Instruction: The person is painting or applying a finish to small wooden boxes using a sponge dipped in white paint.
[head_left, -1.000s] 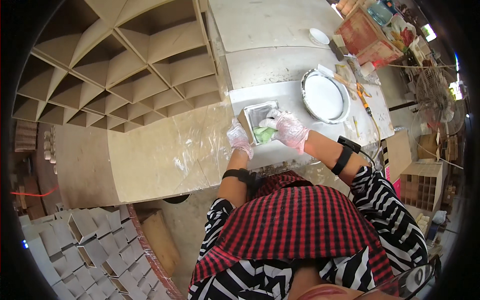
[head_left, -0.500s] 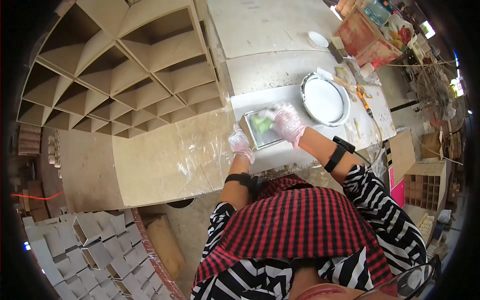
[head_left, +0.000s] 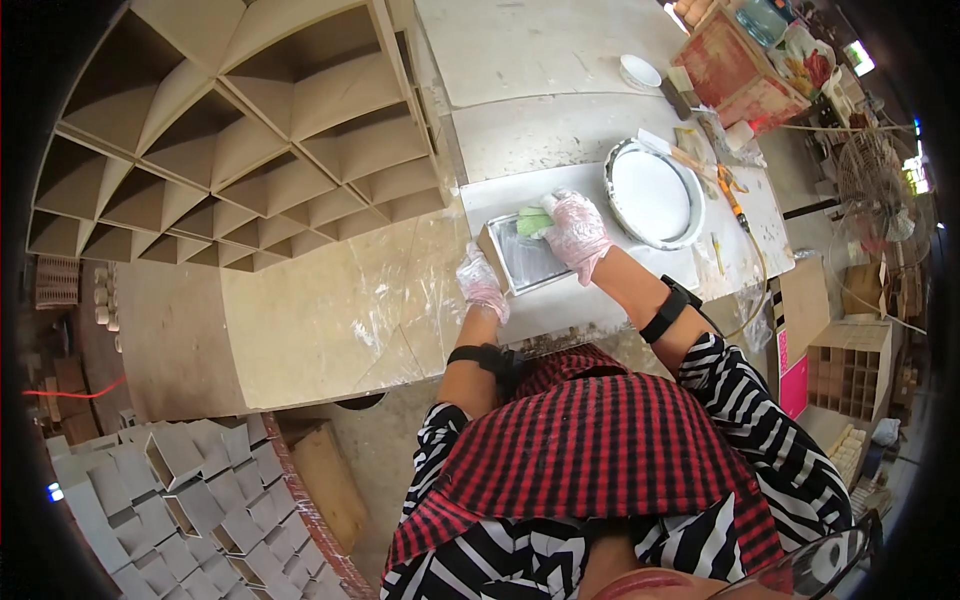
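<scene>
A shallow rectangular box [head_left: 546,287] with a wet-looking grey inner face lies on the white-covered worktop. My left hand [head_left: 481,276], in a clear plastic glove, grips the box's left end wall. In my right hand [head_left: 578,232], gloved too, is a green sponge [head_left: 533,221], its fingers closed around it. The sponge is at the far right part of the box; whether it presses on the inner face cannot be made out. Just right of that hand stands a round basin of white paint [head_left: 652,195] with a smeared rim.
A large compartment shelf [head_left: 215,185] stands at the table's left. Beyond the basin lie a flat brush [head_left: 672,150], an orange-handled tool [head_left: 732,198] with a hose, and a small white bowl [head_left: 640,72]. Stacked pale boxes [head_left: 200,500] fill the lower left.
My right hand has moved the sponge slightly up and right, from the box's middle to its far edge. My left hand stays at the box's end.
</scene>
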